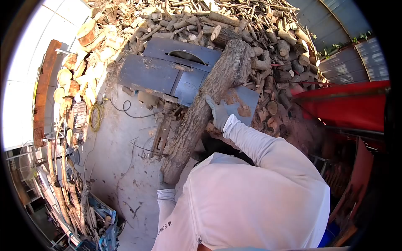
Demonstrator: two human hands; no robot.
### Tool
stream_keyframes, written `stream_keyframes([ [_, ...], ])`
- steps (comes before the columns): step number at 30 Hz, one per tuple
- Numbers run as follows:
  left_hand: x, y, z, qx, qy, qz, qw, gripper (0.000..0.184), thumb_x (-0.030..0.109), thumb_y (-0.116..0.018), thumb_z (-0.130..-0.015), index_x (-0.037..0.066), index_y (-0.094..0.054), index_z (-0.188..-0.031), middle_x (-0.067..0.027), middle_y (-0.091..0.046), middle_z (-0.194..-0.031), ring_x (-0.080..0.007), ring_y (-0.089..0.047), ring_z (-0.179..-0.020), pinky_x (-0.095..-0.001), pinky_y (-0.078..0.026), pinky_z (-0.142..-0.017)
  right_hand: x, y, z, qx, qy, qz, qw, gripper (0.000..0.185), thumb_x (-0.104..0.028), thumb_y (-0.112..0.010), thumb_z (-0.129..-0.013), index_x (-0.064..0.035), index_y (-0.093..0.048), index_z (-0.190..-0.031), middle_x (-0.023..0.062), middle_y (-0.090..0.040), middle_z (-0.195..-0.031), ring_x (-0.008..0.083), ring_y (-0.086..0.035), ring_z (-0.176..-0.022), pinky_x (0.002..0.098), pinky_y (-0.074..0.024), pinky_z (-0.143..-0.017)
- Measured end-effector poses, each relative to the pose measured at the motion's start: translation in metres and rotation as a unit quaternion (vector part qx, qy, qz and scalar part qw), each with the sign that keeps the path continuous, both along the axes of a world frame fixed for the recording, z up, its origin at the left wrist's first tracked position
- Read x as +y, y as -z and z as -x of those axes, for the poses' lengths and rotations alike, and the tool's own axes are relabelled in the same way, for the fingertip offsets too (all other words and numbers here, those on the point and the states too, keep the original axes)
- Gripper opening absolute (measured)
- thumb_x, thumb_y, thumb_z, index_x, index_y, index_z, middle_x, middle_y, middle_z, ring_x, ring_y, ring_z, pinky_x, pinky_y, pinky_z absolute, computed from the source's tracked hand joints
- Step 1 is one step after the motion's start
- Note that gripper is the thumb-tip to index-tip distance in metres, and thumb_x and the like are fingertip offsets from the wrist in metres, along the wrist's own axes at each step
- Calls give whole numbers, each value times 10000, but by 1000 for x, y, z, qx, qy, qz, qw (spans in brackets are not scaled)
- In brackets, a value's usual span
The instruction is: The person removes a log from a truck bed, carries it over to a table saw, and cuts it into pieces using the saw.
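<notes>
A thick, bark-covered log (pixel 201 100) lies slantwise over the right part of a blue-grey metal saw table (pixel 146 75). Its near end sticks out past the table toward my body. At that end my left hand (pixel 163 180), in a grey glove, cups the log, with its fingers partly hidden. Farther up, my gloved right hand (pixel 217 113) grips the log's right side. Left of the log, part of a round saw blade (pixel 188 57) shows through a slot in the table.
Cut firewood (pixel 188 23) is heaped behind the table, with split logs (pixel 77 83) stacked at left. A yellow cord (pixel 97 116) and dark cable (pixel 130 111) lie on the concrete floor (pixel 113 167). Long poles (pixel 69 196) stand at lower left; a red panel (pixel 347 104) is at right.
</notes>
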State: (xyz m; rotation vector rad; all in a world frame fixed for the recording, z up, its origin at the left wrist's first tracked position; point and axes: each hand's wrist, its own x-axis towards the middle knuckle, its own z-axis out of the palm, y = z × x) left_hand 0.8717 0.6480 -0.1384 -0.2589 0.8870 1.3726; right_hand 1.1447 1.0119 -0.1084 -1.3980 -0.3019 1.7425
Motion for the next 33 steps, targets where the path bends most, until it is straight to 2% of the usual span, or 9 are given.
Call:
stream_keyframes([
  [5, 24, -23, -4, -61, 18, 78, 995, 880, 710, -576, -925, 135, -454, -1581, -153, -517, -1580, -402, -523, -1397, -593, -440, -1156, -48, 8, -5, 69, -60, -133, 987, 693, -327, -860, -901, -13, -557, -1439, 110, -687, -1293, 225, -667, -1137, 347, -505, -1039],
  [7, 25, -26, -9, -14, 77, 80, 994, 951, 780, -541, -872, 201, -415, -1615, -75, -479, -1621, -388, -460, -1447, -615, -413, -1125, -82, 36, 5, 48, -197, 74, 977, 675, -232, -869, -893, -33, -542, -1449, 83, -684, -1325, 212, -654, -1190, 364, -501, -1046],
  [9, 22, -22, -6, 14, 115, 81, 990, 927, 681, -625, -858, 163, -425, -1600, -93, -492, -1597, -371, -483, -1424, -585, -435, -1114, -121, 24, 29, 192, -189, 97, 958, 705, -262, -899, -858, -51, -561, -1439, 71, -683, -1337, 218, -638, -1230, 391, -490, -1064],
  [15, -11, 10, 39, 186, 233, 85, 951, 914, 384, -876, -816, 50, -453, -1555, -149, -531, -1527, -319, -552, -1354, -494, -498, -1081, -133, 24, 35, 169, -183, 29, 968, 662, -251, -898, -843, -81, -606, -1412, 88, -686, -1353, 239, -643, -1225, 426, -483, -1077],
  [16, 6, -13, 40, 258, 306, 35, 916, 996, 199, -964, -723, -39, -430, -1530, -163, -579, -1446, -263, -606, -1278, -415, -515, -1074, -133, 23, 36, 151, -189, 30, 970, 645, -244, -899, -838, -80, -621, -1396, 90, -696, -1334, 238, -651, -1214, 423, -485, -1074],
  [20, 55, -5, 74, 310, 544, 76, 776, 958, 201, -977, -705, -48, -485, -1488, -111, -688, -1294, -226, -686, -1119, -387, -569, -981, -122, 11, 43, 111, -196, 9, 974, 626, -228, -918, -809, -30, -655, -1341, 113, -724, -1270, 238, -681, -1174, 408, -511, -1060],
  [23, 80, -1, 63, 284, 507, 90, 809, 1096, 218, -1022, -616, -73, -441, -1497, -136, -673, -1321, -229, -677, -1146, -384, -555, -1007, -116, 14, 47, 94, -193, 2, 977, 658, -235, -933, -792, 2, -644, -1334, 122, -727, -1260, 243, -701, -1144, 404, -541, -1035],
  [27, 106, -44, 33, 389, 524, 18, 757, 822, 195, -967, -697, -19, -598, -1400, -88, -725, -1240, -206, -689, -1123, -377, -560, -1007, -100, 27, 44, 100, -207, 55, 972, 722, -260, -955, -762, 9, -624, -1345, 119, -732, -1251, 252, -724, -1106, 407, -570, -994],
  [33, 90, -8, 41, 343, 471, -8, 813, 843, 163, -960, -688, -7, -585, -1424, -81, -712, -1280, -210, -682, -1139, -378, -548, -1031, -95, 37, 47, 76, -240, 50, 966, 791, -283, -978, -730, 37, -598, -1345, 161, -714, -1272, 263, -698, -1173, 458, -568, -1014],
])
